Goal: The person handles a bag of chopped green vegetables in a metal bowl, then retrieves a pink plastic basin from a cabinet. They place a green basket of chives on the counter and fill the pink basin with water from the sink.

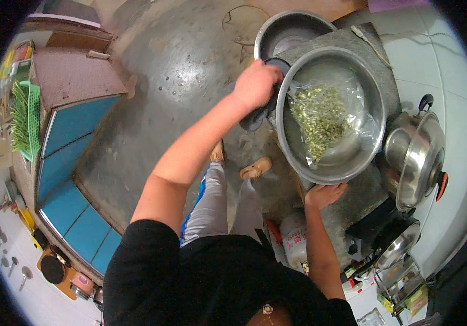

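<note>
A large steel basin rests on the grey counter, holding a clear plastic bag with chopped green and pale plant pieces in it. My left hand is at the basin's left side, its fingers curled over a dark grey object with rounded ends. My hand covers the middle of that object, so its kind is unclear. Below the near rim, my right hand lies against the basin's outer wall, fingers pointing right. A second metal basin stands beyond, partly hidden by the counter corner.
Right of the basin stands a lidded steel pot by the tiled wall. A power strip with a cord lies on the counter's far edge. A gas cylinder is below. Blue cabinets and a green basket are at left.
</note>
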A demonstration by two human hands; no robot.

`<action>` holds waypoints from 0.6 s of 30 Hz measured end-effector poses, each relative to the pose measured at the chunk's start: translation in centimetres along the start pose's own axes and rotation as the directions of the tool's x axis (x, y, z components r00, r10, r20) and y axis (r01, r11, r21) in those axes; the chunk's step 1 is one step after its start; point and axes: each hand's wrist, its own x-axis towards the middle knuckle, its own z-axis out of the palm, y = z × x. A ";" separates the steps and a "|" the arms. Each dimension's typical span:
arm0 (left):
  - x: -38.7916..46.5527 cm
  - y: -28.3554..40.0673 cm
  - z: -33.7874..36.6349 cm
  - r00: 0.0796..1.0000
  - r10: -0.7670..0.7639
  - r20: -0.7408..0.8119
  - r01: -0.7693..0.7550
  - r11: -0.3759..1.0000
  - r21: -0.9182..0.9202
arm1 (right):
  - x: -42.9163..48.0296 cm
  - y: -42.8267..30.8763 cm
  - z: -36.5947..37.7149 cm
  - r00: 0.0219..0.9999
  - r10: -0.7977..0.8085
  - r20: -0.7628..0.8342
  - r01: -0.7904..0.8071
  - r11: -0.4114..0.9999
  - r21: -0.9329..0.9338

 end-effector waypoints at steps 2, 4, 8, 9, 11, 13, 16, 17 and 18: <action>3.9 -2.1 0.2 0.995 -0.011 -0.098 -0.001 0.993 -0.120 | 0.1 0.3 0.1 0.999 -0.023 -0.027 0.023 1.000 -0.011; 8.9 -2.5 -0.1 0.961 0.063 -0.268 -0.099 0.988 -0.122 | -0.4 0.6 0.5 0.996 -0.053 -0.073 0.049 0.997 -0.056; 17.9 -4.4 4.2 0.924 0.276 -0.266 -0.294 0.955 -0.032 | -0.5 1.1 1.1 0.998 -0.043 -0.055 0.041 0.998 -0.048; 18.6 -3.8 5.4 0.969 0.226 -0.100 -0.237 0.964 -0.121 | -0.8 1.8 1.4 0.996 -0.065 -0.053 0.062 0.996 -0.057; 17.7 -1.8 5.7 0.989 0.123 0.083 -0.125 0.992 0.012 | -1.3 1.8 1.5 0.996 -0.070 -0.048 0.067 0.996 -0.060; 16.6 -1.6 4.5 0.983 0.174 0.060 -0.178 0.982 0.063 | -0.7 0.6 0.7 0.997 -0.057 -0.053 0.056 0.998 -0.036; 13.8 -2.5 4.1 0.980 0.198 0.033 -0.201 0.975 0.096 | -0.8 0.5 0.4 1.000 0.003 -0.015 -0.003 0.999 -0.041; 12.8 -2.6 3.8 0.978 0.208 0.023 -0.209 0.971 0.117 | -0.8 0.4 0.4 1.000 0.014 -0.016 -0.014 0.999 -0.037; 11.2 -3.5 3.8 0.968 0.244 -0.060 -0.237 0.965 0.109 | -0.6 0.3 0.3 1.000 0.008 -0.019 -0.008 1.000 -0.020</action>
